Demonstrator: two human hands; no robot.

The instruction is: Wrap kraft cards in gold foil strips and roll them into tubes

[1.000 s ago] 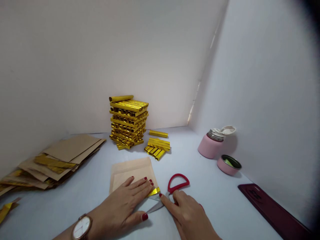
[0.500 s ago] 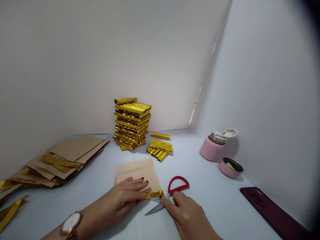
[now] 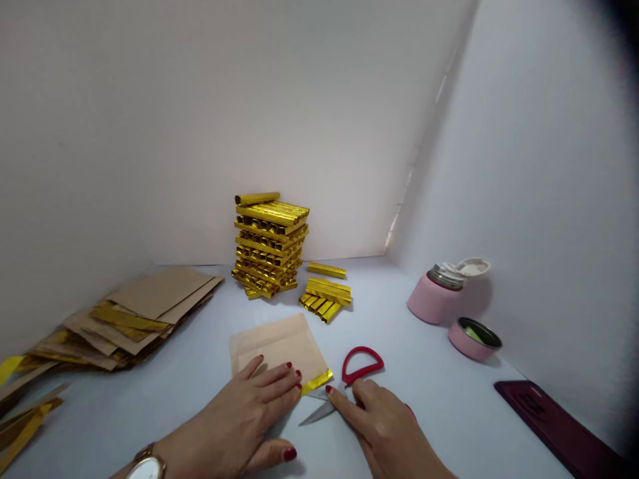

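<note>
Left hand [image 3: 239,407] spread flat, pressed on kraft paper sheet [image 3: 274,346] at desk's near side. Gold foil strip [image 3: 317,382] lies along sheet's lower edge. Sheet light, thin, soft; best pinned by its flat face. Right hand [image 3: 384,419] over red-handled scissors [image 3: 363,348]; grip hard to tell.

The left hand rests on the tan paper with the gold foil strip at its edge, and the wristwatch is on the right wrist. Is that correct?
Not quite: the wristwatch is on the left wrist, not the right, as the head view shows. The rest stands: the left hand rests on the tan paper, with the gold foil strip at its edge.
</note>
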